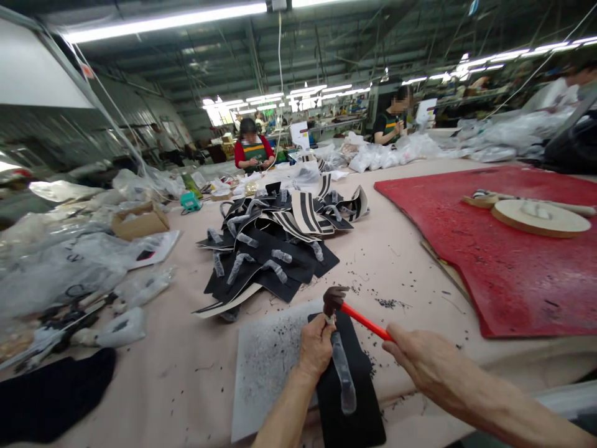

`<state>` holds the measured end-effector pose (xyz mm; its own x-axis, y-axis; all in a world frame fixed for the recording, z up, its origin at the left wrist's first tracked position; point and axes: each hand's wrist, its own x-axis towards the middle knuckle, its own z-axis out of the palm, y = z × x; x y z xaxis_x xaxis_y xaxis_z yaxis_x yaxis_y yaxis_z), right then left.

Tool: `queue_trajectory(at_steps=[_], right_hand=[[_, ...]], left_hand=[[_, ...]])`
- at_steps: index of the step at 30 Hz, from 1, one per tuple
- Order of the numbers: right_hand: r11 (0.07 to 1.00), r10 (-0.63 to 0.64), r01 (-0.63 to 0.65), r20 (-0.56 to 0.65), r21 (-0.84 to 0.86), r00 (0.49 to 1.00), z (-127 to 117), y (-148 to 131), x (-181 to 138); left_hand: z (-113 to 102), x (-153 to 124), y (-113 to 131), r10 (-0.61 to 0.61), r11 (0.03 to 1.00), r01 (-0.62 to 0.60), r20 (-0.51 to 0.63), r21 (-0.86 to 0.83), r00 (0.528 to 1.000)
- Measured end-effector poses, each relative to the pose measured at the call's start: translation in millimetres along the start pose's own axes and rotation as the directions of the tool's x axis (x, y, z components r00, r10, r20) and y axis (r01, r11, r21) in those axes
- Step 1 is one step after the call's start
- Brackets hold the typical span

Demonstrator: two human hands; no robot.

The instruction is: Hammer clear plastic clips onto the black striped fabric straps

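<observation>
The big table (186,379) holds a pale board (265,361). A black piece (364,395) lies over its right side, partly under the left hand (316,344). The right hand (420,353) is wrapped around a hammer (364,322). The left hand's fingertips are pinched together by the hammer's head; I can't tell on what.

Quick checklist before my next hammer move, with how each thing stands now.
1. Right hand gripping the hammer by its red handle: ok.
2. Left hand well clear of the hammer head: not ok, fingertips are right beside it.
3. Wrapped strip lying on the black panel: ok.
4. White board free of dark bits: not ok, scattered over it.
5. Board fully beneath the panel: cannot tell, its edge is hidden.
</observation>
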<state>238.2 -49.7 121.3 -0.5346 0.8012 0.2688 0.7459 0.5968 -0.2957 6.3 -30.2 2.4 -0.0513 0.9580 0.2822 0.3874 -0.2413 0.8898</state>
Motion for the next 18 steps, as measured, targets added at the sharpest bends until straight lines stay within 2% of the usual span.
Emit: queue_trajectory(at_steps=[2, 3, 5, 6, 8, 10, 12, 14, 18], right_hand=[[0.998, 0.033, -0.027, -0.092, 0.06, 0.995, -20, -6, 8], [0.993, 0.074, -0.055, -0.178, 0.109, 0.981, -28, -10, 11], [0.976, 0.156, -0.088, -0.35, 0.201, 0.924, -35, -18, 12], [0.973, 0.156, -0.075, -0.38, 0.217, 0.912, -32, -19, 9], [0.987, 0.062, -0.01, -0.318, 0.162, 0.946, -16, -16, -1], [0.996, -0.049, 0.058, -0.119, 0.07, 0.992, 3, -7, -12], [0.999, -0.046, 0.046, 0.009, 0.014, 0.999, 13, 3, -18], [1.0, 0.012, -0.012, -0.003, -0.003, 1.0, 11, 7, -18], [0.998, 0.043, -0.033, -0.18, 0.059, 0.983, -10, -4, -8]], left_hand=[[0, 0, 0, 0.009, 1.0, -0.009, -0.004, -0.016, 1.0], [0, 0, 1, 0.014, 1.0, -0.014, -0.005, -0.02, 1.0], [0, 0, 1, 0.022, 1.0, -0.022, -0.007, -0.019, 1.0], [0, 0, 1, 0.026, 1.0, -0.026, -0.008, -0.013, 1.0], [0, -1, 2, 0.048, 0.999, -0.048, 0.009, 0.011, 0.999], [0, -2, 4, 0.059, 0.997, -0.061, 0.039, 0.045, 0.997], [-1, -1, 5, 0.045, 0.997, -0.048, 0.054, 0.062, 0.998], [-2, 0, 7, 0.023, 0.998, -0.025, 0.043, 0.053, 0.999], [-3, 2, 7, 0.004, 1.0, -0.005, 0.042, 0.028, 0.999]])
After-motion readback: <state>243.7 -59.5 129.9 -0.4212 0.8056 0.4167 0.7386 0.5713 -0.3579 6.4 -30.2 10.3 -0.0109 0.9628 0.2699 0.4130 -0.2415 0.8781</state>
